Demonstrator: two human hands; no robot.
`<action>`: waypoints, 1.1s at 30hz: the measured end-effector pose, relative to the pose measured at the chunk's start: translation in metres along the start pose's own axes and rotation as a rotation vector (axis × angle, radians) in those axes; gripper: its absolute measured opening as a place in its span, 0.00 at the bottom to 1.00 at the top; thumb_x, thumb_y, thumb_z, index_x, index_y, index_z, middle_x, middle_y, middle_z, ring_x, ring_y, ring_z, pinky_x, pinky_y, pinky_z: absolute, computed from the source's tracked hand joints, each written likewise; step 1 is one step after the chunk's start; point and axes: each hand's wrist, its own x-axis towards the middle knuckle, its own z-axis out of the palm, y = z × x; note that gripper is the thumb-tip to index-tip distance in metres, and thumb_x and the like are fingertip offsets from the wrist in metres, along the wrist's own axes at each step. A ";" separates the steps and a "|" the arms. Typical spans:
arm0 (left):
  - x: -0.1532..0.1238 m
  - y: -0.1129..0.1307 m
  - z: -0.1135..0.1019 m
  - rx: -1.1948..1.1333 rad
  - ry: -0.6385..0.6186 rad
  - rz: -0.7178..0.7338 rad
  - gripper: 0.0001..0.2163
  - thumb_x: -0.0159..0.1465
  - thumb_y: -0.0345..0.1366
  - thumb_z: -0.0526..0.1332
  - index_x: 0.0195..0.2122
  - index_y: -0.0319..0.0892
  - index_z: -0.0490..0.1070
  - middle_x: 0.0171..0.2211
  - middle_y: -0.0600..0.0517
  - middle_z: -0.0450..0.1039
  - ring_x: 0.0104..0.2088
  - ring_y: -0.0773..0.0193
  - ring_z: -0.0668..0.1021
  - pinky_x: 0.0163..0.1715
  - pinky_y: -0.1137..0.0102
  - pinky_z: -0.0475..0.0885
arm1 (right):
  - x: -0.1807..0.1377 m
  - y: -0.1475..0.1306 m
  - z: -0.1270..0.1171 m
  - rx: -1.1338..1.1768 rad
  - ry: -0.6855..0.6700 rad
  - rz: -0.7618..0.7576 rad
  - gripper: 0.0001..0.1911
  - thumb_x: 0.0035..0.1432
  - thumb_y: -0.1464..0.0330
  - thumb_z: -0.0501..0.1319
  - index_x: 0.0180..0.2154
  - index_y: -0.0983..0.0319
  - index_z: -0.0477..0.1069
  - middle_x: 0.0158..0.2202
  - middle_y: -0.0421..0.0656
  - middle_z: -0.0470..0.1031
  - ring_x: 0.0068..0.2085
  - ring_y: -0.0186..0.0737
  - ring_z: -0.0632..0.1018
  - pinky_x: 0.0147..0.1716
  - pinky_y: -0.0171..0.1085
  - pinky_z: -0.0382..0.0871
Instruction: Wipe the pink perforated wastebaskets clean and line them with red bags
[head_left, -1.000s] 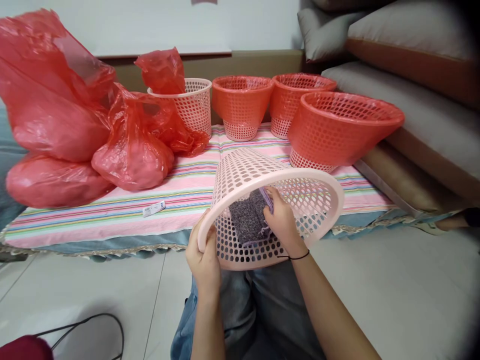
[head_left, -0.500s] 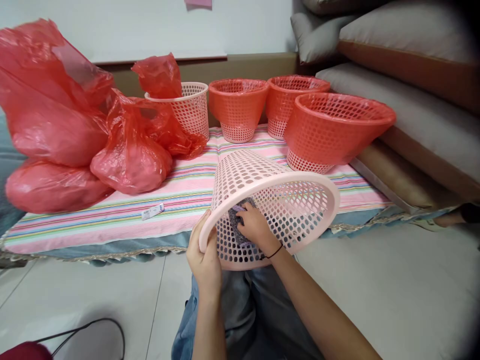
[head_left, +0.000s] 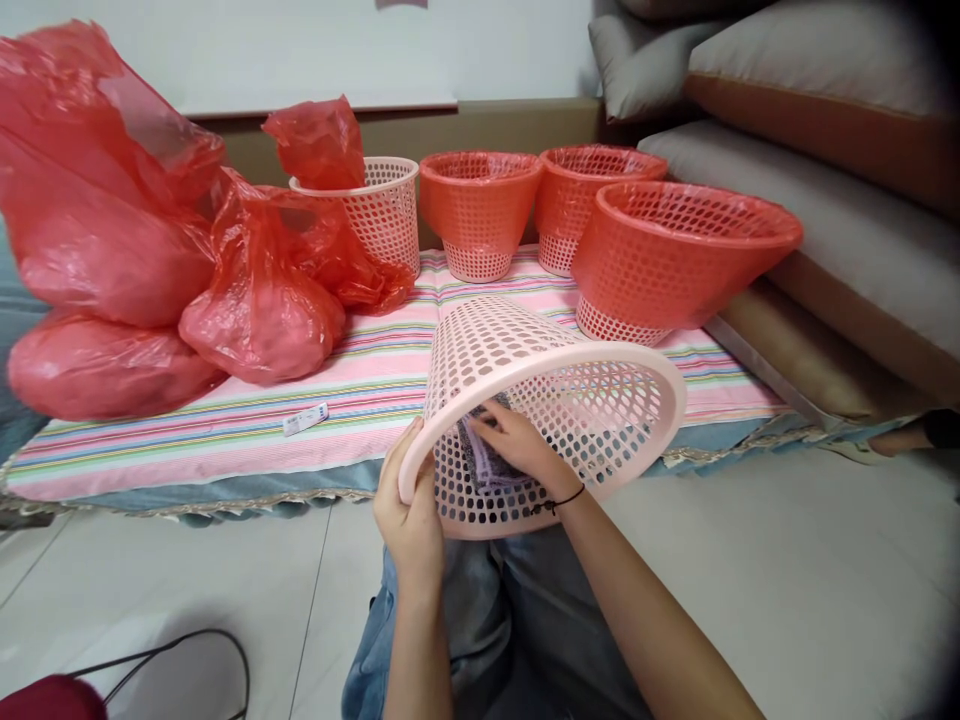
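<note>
A pale pink perforated plastic basket lies tilted on its side over my knees, its mouth facing me. My left hand is closed around the left part of its rim, thumb inside and fingers outside. Inside the basket, my right hand presses a dark grey cloth with a purple edge against the lower left of the wall. Its fingers lie over the cloth, and part of the cloth is hidden under them.
Three baskets lined with red bags and an unlined pink basket stand behind on a striped cover. Filled red plastic bags sit at left, near a white label. Cushions are piled at right.
My right hand has shifted slightly right inside the basket, and the cloth under it shows more of its purple edge. My left hand keeps its hold on the rim.
</note>
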 end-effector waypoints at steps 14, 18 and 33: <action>0.004 -0.023 0.000 -0.157 0.056 -0.086 0.18 0.60 0.43 0.69 0.49 0.42 0.80 0.49 0.45 0.80 0.53 0.51 0.79 0.59 0.56 0.70 | 0.001 0.011 0.041 -0.622 0.020 0.012 0.34 0.68 0.52 0.54 0.71 0.49 0.52 0.74 0.35 0.48 0.74 0.63 0.46 0.70 0.64 0.39; 0.005 -0.028 -0.001 -0.193 0.076 -0.111 0.18 0.58 0.44 0.70 0.48 0.41 0.80 0.45 0.46 0.81 0.51 0.52 0.80 0.59 0.56 0.70 | 0.005 0.005 0.038 -0.639 -0.024 0.071 0.35 0.68 0.53 0.52 0.72 0.48 0.48 0.75 0.33 0.47 0.74 0.62 0.46 0.70 0.63 0.40; 0.006 -0.014 -0.008 -0.335 0.132 -0.202 0.18 0.57 0.43 0.72 0.47 0.40 0.80 0.50 0.43 0.81 0.55 0.52 0.79 0.61 0.57 0.70 | -0.008 -0.008 0.041 -0.638 0.092 0.143 0.35 0.62 0.52 0.59 0.69 0.47 0.58 0.75 0.39 0.47 0.73 0.69 0.46 0.68 0.63 0.41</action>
